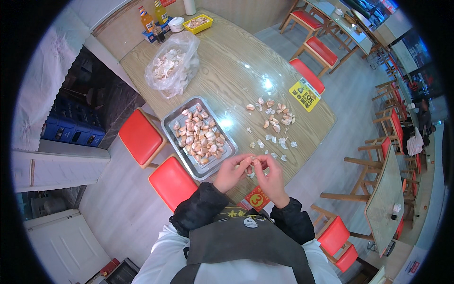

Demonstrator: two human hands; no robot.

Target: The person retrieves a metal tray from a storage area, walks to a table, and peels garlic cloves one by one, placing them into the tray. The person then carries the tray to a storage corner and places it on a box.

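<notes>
My left hand (228,174) and my right hand (272,180) meet fingertip to fingertip over the near part of the table. Between them they pinch a small garlic clove (252,159), mostly covered by the fingers. To the left of my hands sits a rectangular metal tray (180,152) holding many unpeeled garlic cloves (199,136). Beyond my right hand lies a loose group of cloves (280,112). White papery garlic skins (282,142) are scattered between that group and my fingers.
A clear plastic bag (189,48) of garlic skins rests past the tray on the wood-grain table (227,67). Farther back stand orange drink bottles (146,19), a white lidded pot (176,24) and a yellow basket (198,25). Red-seated stools (172,183) adjoin the table's left side.
</notes>
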